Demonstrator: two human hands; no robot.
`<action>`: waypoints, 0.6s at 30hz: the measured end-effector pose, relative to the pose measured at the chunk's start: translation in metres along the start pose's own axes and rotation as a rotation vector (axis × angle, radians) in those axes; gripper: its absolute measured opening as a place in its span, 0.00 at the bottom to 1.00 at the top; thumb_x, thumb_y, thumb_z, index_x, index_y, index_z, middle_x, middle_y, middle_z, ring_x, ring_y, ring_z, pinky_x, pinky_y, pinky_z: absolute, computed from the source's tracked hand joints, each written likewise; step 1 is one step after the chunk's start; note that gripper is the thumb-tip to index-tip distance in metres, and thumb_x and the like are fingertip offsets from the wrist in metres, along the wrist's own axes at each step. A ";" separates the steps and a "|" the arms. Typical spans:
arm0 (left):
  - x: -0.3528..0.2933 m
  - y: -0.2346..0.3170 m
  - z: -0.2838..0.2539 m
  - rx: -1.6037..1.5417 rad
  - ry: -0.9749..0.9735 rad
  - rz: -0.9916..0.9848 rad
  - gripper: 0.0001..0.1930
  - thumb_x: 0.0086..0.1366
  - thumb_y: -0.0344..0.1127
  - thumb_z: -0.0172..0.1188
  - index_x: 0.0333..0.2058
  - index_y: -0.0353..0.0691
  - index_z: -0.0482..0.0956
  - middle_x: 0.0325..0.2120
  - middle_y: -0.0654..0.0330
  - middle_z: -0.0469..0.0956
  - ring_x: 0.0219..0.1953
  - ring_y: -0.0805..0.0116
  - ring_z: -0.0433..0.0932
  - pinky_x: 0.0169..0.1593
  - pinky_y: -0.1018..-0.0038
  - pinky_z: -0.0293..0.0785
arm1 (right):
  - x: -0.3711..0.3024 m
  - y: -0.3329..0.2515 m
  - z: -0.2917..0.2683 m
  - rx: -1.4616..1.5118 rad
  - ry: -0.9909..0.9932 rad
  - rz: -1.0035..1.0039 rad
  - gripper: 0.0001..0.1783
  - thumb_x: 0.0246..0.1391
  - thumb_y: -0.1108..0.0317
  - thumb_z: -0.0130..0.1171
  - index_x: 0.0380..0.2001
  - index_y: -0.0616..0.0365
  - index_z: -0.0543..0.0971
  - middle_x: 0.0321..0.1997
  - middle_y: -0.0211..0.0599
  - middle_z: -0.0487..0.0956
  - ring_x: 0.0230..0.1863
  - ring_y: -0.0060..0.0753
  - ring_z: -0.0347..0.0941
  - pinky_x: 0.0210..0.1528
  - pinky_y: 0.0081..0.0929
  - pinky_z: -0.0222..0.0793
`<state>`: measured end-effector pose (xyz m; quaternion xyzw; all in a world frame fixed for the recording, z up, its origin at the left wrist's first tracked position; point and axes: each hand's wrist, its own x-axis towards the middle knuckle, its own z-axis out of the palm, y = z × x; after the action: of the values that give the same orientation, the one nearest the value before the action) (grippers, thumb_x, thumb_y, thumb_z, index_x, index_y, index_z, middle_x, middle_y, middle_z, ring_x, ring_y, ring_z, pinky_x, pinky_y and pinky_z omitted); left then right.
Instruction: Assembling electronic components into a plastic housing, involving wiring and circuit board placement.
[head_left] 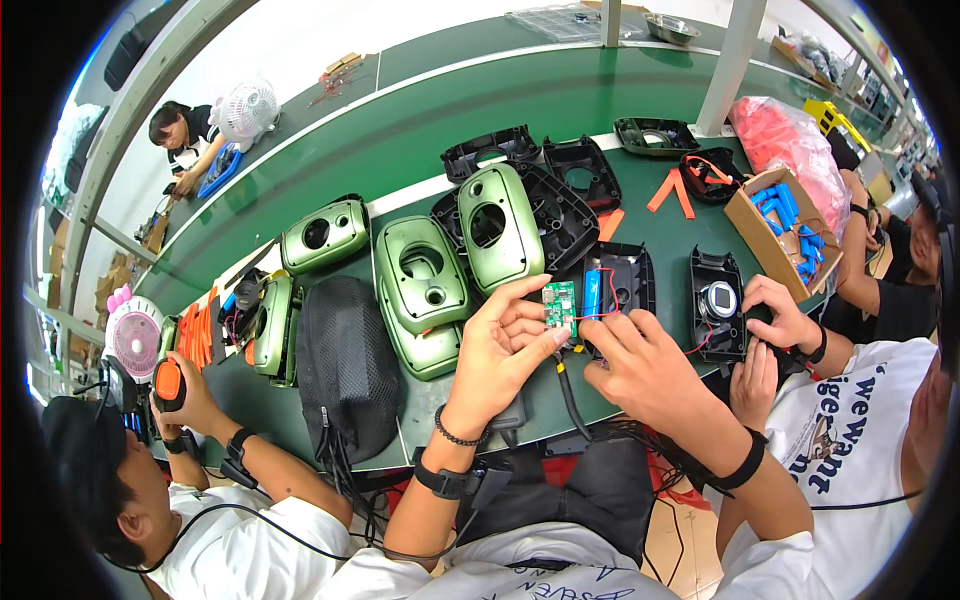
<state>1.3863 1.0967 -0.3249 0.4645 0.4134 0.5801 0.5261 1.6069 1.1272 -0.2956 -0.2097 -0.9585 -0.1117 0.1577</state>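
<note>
My left hand (507, 350) pinches a small green circuit board (560, 303) by its edge, above the table. My right hand (655, 370) is closed close beside it, fingertips together. A thin red wire (612, 290) runs from the board past these fingertips; what they pinch is too small to make out. Just behind, a blue cylindrical battery (592, 293) lies in an open black plastic housing (630, 275). A tool with black and yellow handles (572, 400), probably pliers, lies below my hands, its head partly hidden.
Green housings (408, 345) and black shells (560, 205) crowd the table beyond my hands. A black mesh pouch (343, 375) lies left. At right stand a cardboard box (765, 240) of blue batteries and a co-worker's hands (775, 330) at a black housing (712, 270). Another co-worker sits close left.
</note>
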 end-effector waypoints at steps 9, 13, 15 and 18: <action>-0.002 0.004 0.000 0.040 -0.026 -0.074 0.34 0.66 0.18 0.70 0.70 0.32 0.70 0.46 0.58 0.83 0.45 0.75 0.84 0.52 0.78 0.82 | 0.005 0.001 -0.015 0.480 0.167 0.421 0.09 0.52 0.71 0.71 0.34 0.52 0.80 0.32 0.31 0.77 0.38 0.39 0.75 0.44 0.37 0.68; -0.005 0.004 0.000 0.125 -0.096 -0.091 0.34 0.67 0.18 0.69 0.71 0.32 0.70 0.46 0.58 0.83 0.44 0.76 0.84 0.51 0.78 0.81 | -0.005 -0.004 0.003 0.675 0.278 0.541 0.10 0.54 0.70 0.75 0.33 0.55 0.81 0.31 0.34 0.82 0.36 0.41 0.79 0.44 0.36 0.69; -0.007 0.004 -0.001 0.146 -0.103 -0.084 0.34 0.67 0.19 0.69 0.71 0.33 0.70 0.46 0.58 0.83 0.45 0.76 0.84 0.52 0.78 0.82 | -0.006 -0.008 0.000 0.744 0.245 0.618 0.08 0.54 0.71 0.75 0.33 0.57 0.83 0.33 0.34 0.86 0.38 0.41 0.81 0.46 0.36 0.71; -0.007 0.005 0.001 0.160 -0.121 -0.057 0.33 0.68 0.19 0.69 0.70 0.34 0.71 0.47 0.57 0.83 0.45 0.75 0.85 0.52 0.78 0.82 | -0.010 -0.008 0.002 0.717 0.293 0.572 0.06 0.55 0.72 0.74 0.35 0.57 0.85 0.35 0.35 0.87 0.40 0.40 0.82 0.49 0.36 0.71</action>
<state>1.3864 1.0888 -0.3205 0.5274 0.4388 0.5007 0.5278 1.6113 1.1173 -0.3019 -0.3792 -0.8082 0.2454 0.3778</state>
